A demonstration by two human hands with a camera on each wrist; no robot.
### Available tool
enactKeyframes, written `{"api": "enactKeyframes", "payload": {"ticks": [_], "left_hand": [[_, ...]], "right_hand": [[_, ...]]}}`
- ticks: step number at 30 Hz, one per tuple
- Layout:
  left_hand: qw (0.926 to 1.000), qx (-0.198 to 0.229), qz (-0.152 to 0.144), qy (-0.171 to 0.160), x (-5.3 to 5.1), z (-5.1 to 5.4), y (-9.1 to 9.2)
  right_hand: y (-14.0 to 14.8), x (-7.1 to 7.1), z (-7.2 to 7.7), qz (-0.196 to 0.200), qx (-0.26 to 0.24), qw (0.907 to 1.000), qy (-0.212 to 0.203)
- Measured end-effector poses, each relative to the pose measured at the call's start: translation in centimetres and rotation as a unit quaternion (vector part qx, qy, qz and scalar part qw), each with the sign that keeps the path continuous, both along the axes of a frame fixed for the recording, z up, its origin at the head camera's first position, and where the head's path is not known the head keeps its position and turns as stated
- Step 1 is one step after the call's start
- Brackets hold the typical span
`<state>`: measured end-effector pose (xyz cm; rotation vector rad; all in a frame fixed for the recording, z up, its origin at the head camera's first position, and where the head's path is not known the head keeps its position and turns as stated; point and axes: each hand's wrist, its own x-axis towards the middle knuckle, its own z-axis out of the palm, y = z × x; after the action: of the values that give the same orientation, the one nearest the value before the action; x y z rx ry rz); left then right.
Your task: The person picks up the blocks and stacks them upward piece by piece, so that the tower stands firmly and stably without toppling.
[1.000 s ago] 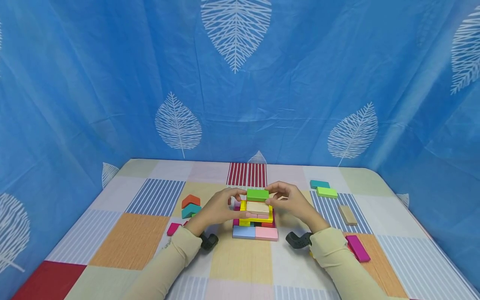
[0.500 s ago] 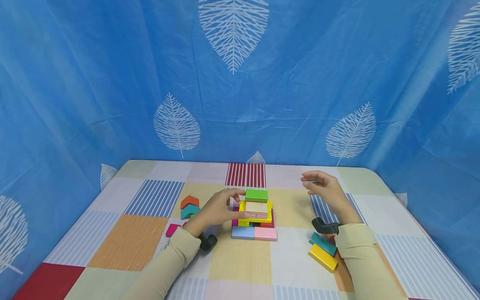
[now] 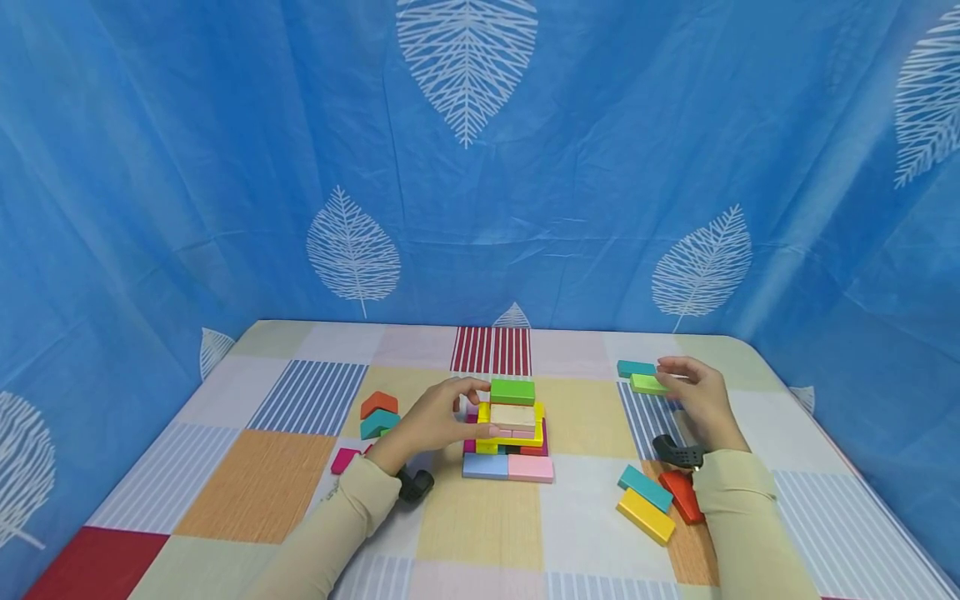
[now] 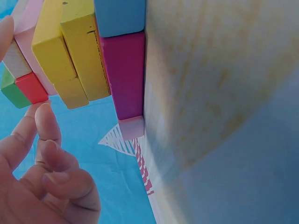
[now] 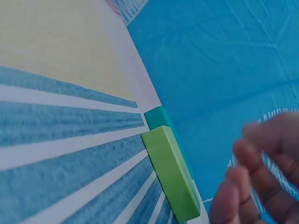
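A stack of coloured wooden blocks stands mid-table, with a green block at the top and a pale wood block below it. Against its left side is my left hand. In the left wrist view, a fingertip touches a red block beside the green one, and the thumb lies at the picture's edge. My right hand hovers at the right, fingers loosely bent and apart from the lime green block. A teal block lies just behind that block.
Right of the stack lie a teal block, a yellow block and a red block. Orange, teal and magenta blocks lie to the left. A blue curtain hangs behind the table.
My right hand has left the stack and moved right to the lime green block, uncovering the blocks at the near right. The left hand keeps its place at the stack.
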<state>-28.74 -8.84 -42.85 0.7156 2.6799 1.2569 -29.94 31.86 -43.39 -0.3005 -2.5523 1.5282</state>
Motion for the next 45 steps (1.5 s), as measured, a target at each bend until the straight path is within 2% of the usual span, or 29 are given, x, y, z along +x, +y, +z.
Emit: {"api": "enactKeyframes", "payload": {"ticks": [5,11,15,20,26,31,35,38,41,45], "left_hand": [[1.0,0.001,0.001,0.0,0.0,0.0,-0.1],[1.0,0.001,0.001,0.003,0.1,0.0,-0.1],[1.0,0.0,0.001,0.002,0.1,0.1,-0.1],[1.0,0.001,0.001,0.002,0.1,0.1,0.0],[1.0,0.002,0.001,0.002,0.2,0.1,0.1],[1.0,0.005,-0.002,0.003,0.3,0.1,0.1],[1.0,0.004,-0.002,0.003,0.3,0.1,0.2],[1.0,0.002,0.0,0.002,0.4,0.1,0.2],[1.0,0.003,0.003,0.0,0.4,0.1,0.2],[1.0,0.003,0.005,0.0,0.5,0.1,0.3]], "right_hand": [[0.4,-0.3,-0.7,-0.027,0.024,0.9989,-0.029],[0.6,-0.8,-1.0,-0.03,0.056,0.9954,-0.072],[0.5,-0.6,-0.8,-0.007,0.087,0.9926,-0.084],[0.5,-0.4,-0.7,0.038,0.149,0.9868,-0.053],[0.9,-0.2,-0.6,0.087,0.176,0.9798,-0.036],[1.1,0.0,-0.6,0.124,0.169,0.9776,-0.016],[0.9,0.1,-0.3,0.141,0.136,0.9805,-0.015],[0.6,0.2,-0.1,0.168,0.113,0.9793,0.0],[0.3,0.1,0.3,0.204,0.1,0.9735,0.024],[-0.3,0.1,1.1,0.237,0.076,0.9678,0.037]]}}
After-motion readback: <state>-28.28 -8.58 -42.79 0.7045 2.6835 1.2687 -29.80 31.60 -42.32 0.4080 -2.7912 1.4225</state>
